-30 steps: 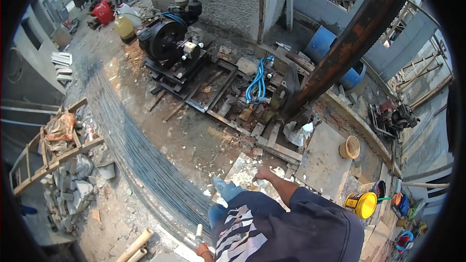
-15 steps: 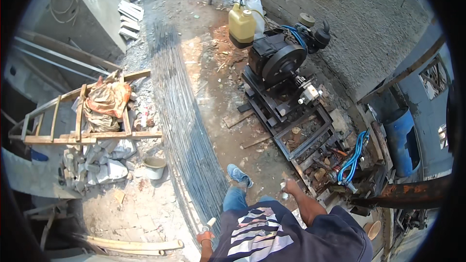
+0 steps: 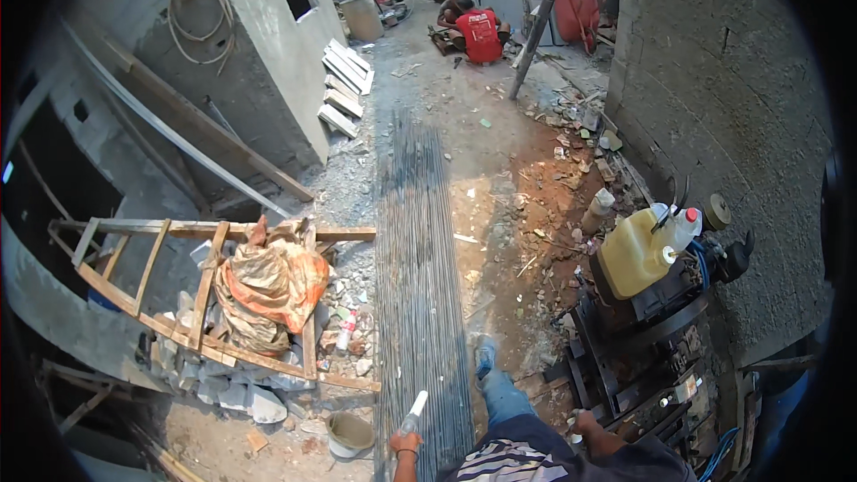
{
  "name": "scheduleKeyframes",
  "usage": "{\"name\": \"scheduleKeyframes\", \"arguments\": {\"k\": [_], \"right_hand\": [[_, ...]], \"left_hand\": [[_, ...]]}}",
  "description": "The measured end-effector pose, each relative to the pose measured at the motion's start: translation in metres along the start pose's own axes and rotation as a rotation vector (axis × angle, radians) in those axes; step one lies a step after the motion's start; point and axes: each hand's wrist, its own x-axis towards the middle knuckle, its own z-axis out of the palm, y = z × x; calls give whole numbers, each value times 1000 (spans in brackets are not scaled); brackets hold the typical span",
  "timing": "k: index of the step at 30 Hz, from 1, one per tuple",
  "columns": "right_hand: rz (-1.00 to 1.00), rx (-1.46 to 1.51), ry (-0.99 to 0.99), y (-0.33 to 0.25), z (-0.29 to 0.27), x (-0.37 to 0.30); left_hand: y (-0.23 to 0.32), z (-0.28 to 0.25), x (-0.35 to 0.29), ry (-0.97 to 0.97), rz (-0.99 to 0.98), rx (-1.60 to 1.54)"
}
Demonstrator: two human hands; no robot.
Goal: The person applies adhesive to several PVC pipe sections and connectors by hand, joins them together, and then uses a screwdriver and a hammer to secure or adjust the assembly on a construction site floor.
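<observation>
At the lower edge my left hand (image 3: 406, 443) is closed round a short white cylinder-shaped piece (image 3: 416, 411), which points up and away from me. Beneath it runs a long bundle of thin grey steel bars (image 3: 420, 250) on the ground. My right hand (image 3: 586, 427) hangs to the right with its fingers curled. A small whitish thing (image 3: 575, 438) shows at those fingers, too little of it to name. Beside that hand stands an engine-driven machine (image 3: 647, 330) on a dark metal frame, with a yellow jerrycan (image 3: 636, 254) on top.
A wooden ladder-like frame (image 3: 205, 277) with a dirty orange and tan sack (image 3: 272, 286) lies over rubble on the left. A bucket (image 3: 350, 433) stands near the bars. Farther off are a leaning post (image 3: 540, 27), a red wheelbarrow (image 3: 578, 4) and a seated person in red (image 3: 480, 34).
My view has swung up and leftward, bringing more of the alley into sight. The machine has shifted right and lower in the picture. My left hand still grips the white piece.
</observation>
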Motion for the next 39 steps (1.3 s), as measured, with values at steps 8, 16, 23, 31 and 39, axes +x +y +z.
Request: {"name": "scheduleKeyframes", "arguments": {"k": [8, 16, 23, 31, 39], "right_hand": [[-329, 69, 232, -219, -274, 279], [-345, 20, 146, -341, -429, 525], [-2, -49, -221, -327, -488, 588], [288, 159, -295, -352, -541, 744], [277, 205, 118, -528, -795, 1059]], "left_hand": [[90, 24, 177, -78, -363, 593], [273, 113, 357, -53, -480, 593], [471, 149, 538, -51, -344, 583], [753, 238, 803, -58, -64, 384], [973, 321, 944, -95, -252, 583]]}}
